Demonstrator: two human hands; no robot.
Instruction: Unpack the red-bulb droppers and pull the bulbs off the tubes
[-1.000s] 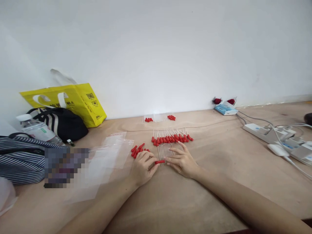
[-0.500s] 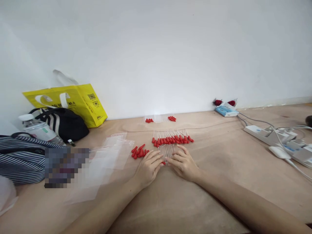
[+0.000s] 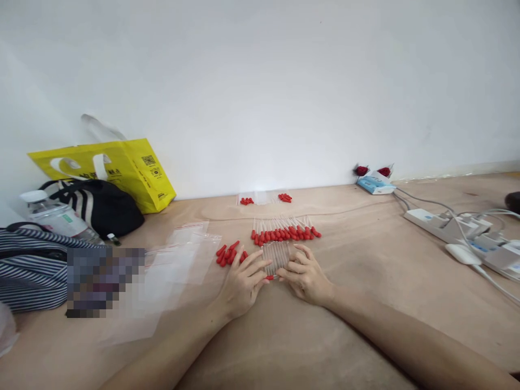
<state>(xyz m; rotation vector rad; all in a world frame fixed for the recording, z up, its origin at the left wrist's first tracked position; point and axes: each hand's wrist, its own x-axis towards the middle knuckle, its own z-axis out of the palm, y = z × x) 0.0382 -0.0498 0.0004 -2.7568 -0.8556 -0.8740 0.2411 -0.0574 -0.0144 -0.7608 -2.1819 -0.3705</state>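
Close together in front of me, my two hands meet over a row of clear glass dropper tubes [image 3: 276,255]. My left hand [image 3: 245,279] pinches a small red rubber bulb [image 3: 269,278] between thumb and finger. Its tip points to the right hand. My right hand [image 3: 309,277] has its fingertips closed on the end of a thin clear tube, partly hidden, which meets the bulb. Beyond the hands lies a row of droppers with red bulbs [image 3: 285,233], bulbs toward me. Several loose red bulbs [image 3: 228,254] are heaped beside my left hand.
Flat clear zip bags [image 3: 162,287] overlap at the left. Two bags with red bulbs [image 3: 285,198] lie by the wall. A yellow bag [image 3: 142,173], black bag [image 3: 109,208], bottle [image 3: 60,216] and striped bag [image 3: 32,271] stand left; a power strip [image 3: 447,227] with cables lies right.
The left hand's fingers have shifted slightly, and the red bulb between the hands shows more plainly, against the clear tube's end. The whole view has moved a little.
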